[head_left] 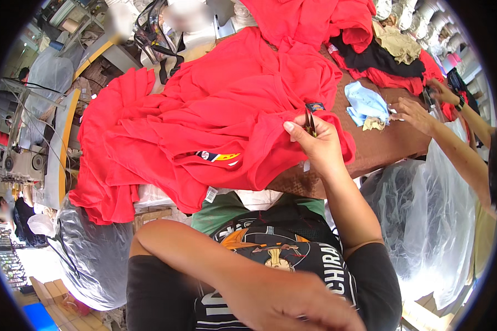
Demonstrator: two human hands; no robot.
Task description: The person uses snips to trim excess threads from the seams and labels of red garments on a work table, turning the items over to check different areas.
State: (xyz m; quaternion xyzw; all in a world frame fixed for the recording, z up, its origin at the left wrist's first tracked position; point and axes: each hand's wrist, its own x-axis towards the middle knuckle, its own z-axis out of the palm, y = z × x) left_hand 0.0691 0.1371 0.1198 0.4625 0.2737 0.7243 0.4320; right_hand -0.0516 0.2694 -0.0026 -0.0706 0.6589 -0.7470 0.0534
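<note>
A large red garment [221,105] lies crumpled over the table, with a dark neck label, a coloured print and a white tag on its lower edge. My right hand [319,140] is closed around small dark thread snips [310,122], their blades pointing up beside the neck label. Its thumb and fingers rest at the garment's collar; whether they also pinch the cloth I cannot tell. My left forearm crosses in front of my chest, away from the garment. At the bottom edge my left hand [298,300] is blurred and partly cut off, its fingers unclear.
Another person's hands [417,113] work at the right near a light blue cloth [364,102] on the brown tabletop [298,179]. More red and black garments [378,60] lie at the back right. Clear plastic bags [419,204] flank me; machines stand at the left.
</note>
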